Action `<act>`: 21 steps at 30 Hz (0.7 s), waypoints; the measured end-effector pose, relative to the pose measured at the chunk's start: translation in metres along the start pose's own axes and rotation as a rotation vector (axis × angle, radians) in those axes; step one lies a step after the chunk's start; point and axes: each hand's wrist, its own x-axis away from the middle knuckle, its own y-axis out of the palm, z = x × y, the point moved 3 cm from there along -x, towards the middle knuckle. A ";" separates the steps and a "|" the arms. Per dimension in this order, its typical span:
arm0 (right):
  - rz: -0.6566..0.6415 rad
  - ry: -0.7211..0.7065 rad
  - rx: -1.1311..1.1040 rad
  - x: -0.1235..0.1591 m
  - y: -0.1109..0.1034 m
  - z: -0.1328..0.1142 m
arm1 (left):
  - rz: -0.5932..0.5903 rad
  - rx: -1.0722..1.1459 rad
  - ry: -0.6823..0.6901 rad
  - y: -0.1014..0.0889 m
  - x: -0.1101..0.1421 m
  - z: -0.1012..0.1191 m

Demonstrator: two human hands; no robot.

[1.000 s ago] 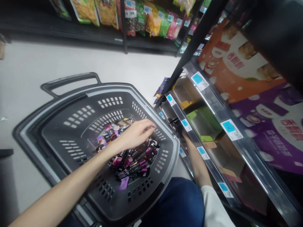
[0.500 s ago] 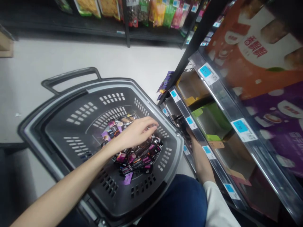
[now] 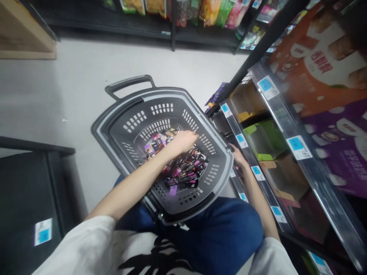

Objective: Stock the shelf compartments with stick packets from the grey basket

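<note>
A dark grey shopping basket (image 3: pixel 130 101) with slotted walls and a light grey rim stands in front of my knees. Several small stick-shaped packets (image 3: pixel 186 170) in black, pink and purple wrappers lie heaped on its bottom. My left hand (image 3: pixel 186 141) reaches into the basket over the heap, fingers curled together; whatever they hold is hidden. My right hand (image 3: pixel 241 157) is just outside the basket's right rim, between basket and shelf. Its fingers are bent around something dark that I cannot make out.
Shelves (image 3: pixel 269 99) with price tags and open cartons rise close on the right. A black shelf (image 3: pixel 25 183) stands at the left, a cardboard box (image 3: pixel 31 51) at the upper left. Bagged goods (image 3: pixel 212 13) fill the far shelf across the pale floor (image 3: pixel 77 68).
My right hand has come up out of the lower shelf to the basket's right rim. The left hand stays in the basket, its fingers drawn closer together. The view has shifted.
</note>
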 end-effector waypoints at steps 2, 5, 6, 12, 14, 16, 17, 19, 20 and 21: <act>-0.083 0.054 -0.040 0.024 -0.011 -0.015 | -0.101 -0.003 0.003 0.007 -0.002 -0.002; -0.212 0.048 0.104 0.063 -0.041 -0.043 | -0.277 0.005 0.031 0.022 -0.004 0.001; -0.208 0.021 0.200 0.076 -0.052 -0.055 | -0.327 0.002 0.042 0.028 -0.005 0.004; 0.031 -0.073 0.453 0.144 -0.042 -0.149 | -0.505 0.003 0.137 0.070 -0.007 0.035; -0.050 -0.074 0.482 0.149 0.000 -0.176 | -0.543 -0.004 0.176 0.081 -0.006 0.043; -0.251 -0.084 0.517 0.149 0.048 -0.192 | -0.596 -0.020 0.208 0.091 -0.006 0.046; -0.321 -0.082 0.537 0.148 0.068 -0.197 | -0.621 -0.027 0.221 0.094 -0.006 0.046; -0.397 -0.104 0.629 0.151 0.095 -0.202 | -0.659 -0.032 0.241 0.100 -0.008 0.043; -0.432 -0.162 0.648 0.156 0.103 -0.205 | -0.674 -0.031 0.247 0.103 -0.009 0.041; -0.463 -0.227 0.656 0.161 0.108 -0.206 | -0.686 -0.029 0.248 0.105 -0.010 0.040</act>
